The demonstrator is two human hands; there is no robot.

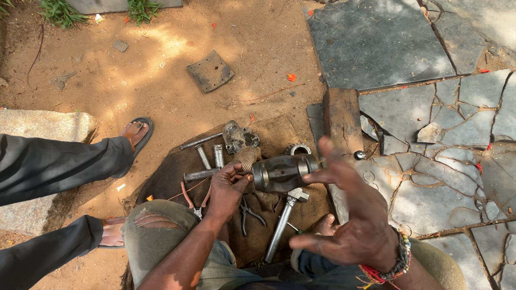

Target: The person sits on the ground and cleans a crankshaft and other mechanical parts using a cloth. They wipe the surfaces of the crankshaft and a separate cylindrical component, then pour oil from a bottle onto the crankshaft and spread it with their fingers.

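Two surfaces: sandy dirt [161,80], cracked stone paving [430,177].

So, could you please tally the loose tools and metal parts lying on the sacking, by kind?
Metal rods and bolts: 4
Pliers: 2, one pair with orange handles
Hammer: 1
Bracket-like metal part: 1
Toothed ring: 1
Total: 9
The cylindrical part in the left hand is not counted.

Nothing like that here, honestly: no packages, labels, signs or screens anywhere around the brown sackcloth mat [177,172] on the ground. It's just bare metal parts, dirt and stone slabs, and none of it carries a sticker, a tag or any wrapping that I can make out.
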